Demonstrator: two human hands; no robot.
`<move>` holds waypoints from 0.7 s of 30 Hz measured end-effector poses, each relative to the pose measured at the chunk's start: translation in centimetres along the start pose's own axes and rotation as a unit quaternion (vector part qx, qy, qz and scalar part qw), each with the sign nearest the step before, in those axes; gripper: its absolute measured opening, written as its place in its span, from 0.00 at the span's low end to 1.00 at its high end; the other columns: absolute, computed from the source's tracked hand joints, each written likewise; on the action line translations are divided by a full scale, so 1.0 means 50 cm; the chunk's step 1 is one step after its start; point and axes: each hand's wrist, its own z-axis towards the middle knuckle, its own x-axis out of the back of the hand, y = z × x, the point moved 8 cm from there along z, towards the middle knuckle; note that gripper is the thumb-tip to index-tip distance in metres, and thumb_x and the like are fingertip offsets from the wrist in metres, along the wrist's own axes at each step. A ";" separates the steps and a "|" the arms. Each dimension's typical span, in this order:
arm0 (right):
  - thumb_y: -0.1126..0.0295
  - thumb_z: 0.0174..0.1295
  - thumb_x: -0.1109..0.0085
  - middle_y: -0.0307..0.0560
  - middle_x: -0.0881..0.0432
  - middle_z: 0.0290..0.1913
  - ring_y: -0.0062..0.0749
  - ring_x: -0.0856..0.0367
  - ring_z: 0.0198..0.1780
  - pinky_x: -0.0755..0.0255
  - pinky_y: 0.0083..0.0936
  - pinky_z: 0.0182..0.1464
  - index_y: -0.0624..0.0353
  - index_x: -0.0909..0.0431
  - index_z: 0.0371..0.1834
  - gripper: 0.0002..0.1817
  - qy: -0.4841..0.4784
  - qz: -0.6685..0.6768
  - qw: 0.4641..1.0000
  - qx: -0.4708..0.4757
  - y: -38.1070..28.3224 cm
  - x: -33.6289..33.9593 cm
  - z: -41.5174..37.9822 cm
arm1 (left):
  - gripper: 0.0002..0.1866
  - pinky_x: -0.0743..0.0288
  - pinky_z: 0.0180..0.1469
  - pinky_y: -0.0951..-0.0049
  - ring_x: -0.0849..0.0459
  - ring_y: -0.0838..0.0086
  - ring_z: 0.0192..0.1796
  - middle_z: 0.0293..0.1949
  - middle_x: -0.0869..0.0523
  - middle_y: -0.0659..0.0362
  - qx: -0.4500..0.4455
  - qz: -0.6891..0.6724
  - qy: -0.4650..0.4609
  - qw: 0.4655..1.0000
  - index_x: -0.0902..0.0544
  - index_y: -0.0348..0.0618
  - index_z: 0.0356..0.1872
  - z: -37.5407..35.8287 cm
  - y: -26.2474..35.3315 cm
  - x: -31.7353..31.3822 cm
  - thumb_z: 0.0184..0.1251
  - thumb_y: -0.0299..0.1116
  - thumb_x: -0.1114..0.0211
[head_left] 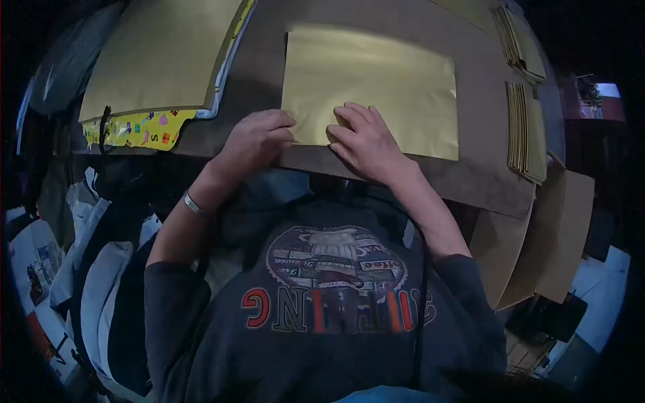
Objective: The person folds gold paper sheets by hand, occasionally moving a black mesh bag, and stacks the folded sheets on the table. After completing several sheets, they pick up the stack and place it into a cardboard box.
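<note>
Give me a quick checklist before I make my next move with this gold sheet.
1. Gold sheet within the table: ok.
2. Left hand at the sheet's near left corner: ok.
3. Right hand at its near edge: ok.
4. Near edge uncovered for inspection: not ok, both hands cover parts.
5. Any crease beneath the fingers: cannot tell, hidden.
6. Folded stack on the right apart from the sheet: ok.

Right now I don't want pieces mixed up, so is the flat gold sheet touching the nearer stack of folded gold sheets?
Apart: the head view shows bare brown tabletop between the flat gold sheet and the nearer stack.
</note>
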 end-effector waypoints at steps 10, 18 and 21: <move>0.58 0.56 0.38 0.55 0.27 0.55 0.51 0.34 0.64 0.37 0.48 0.60 0.55 0.22 0.42 0.15 0.034 0.008 0.999 0.020 -0.003 -0.004 0.002 | 0.10 0.22 0.49 0.61 0.18 0.56 0.47 0.42 0.17 0.54 -0.030 0.001 0.028 0.999 0.18 0.43 0.35 0.003 0.003 -0.012 0.48 0.25 0.32; 0.54 0.64 0.47 0.61 0.34 0.65 0.58 0.42 0.70 0.44 0.55 0.68 0.57 0.24 0.55 0.22 0.046 -0.024 0.998 -0.028 0.008 -0.051 0.030 | 0.09 0.23 0.51 0.59 0.18 0.56 0.47 0.42 0.16 0.53 -0.026 0.026 0.035 0.999 0.18 0.42 0.29 -0.005 0.006 -0.015 0.45 0.27 0.29; 0.52 0.66 0.50 0.62 0.39 0.69 0.58 0.46 0.73 0.48 0.56 0.69 0.56 0.27 0.60 0.25 0.026 -0.040 0.995 -0.085 0.036 -0.040 0.016 | 0.10 0.23 0.51 0.59 0.18 0.56 0.48 0.43 0.16 0.54 -0.011 0.000 0.046 0.999 0.18 0.43 0.29 0.000 0.017 -0.005 0.43 0.29 0.27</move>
